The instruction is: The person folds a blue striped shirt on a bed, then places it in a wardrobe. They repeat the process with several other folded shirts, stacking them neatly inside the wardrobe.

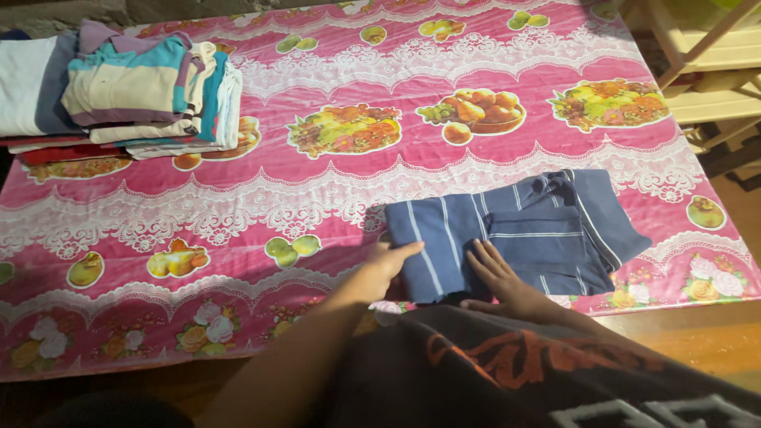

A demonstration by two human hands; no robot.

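A dark blue shirt with thin white stripes (539,230) lies partly folded on the pink fruit-patterned tablecloth (317,206) near the front edge. My left hand (388,261) rests at the shirt's left edge, fingers extended and touching the cloth. My right hand (499,277) lies flat on the shirt's lower middle, fingers spread, pressing it down. Neither hand grips anything.
A stack of folded clothes (135,95) in white, teal, cream and purple sits at the table's back left. Wooden shelving (705,71) stands beyond the right edge. My dark shirt with an orange print (507,364) fills the lower frame.
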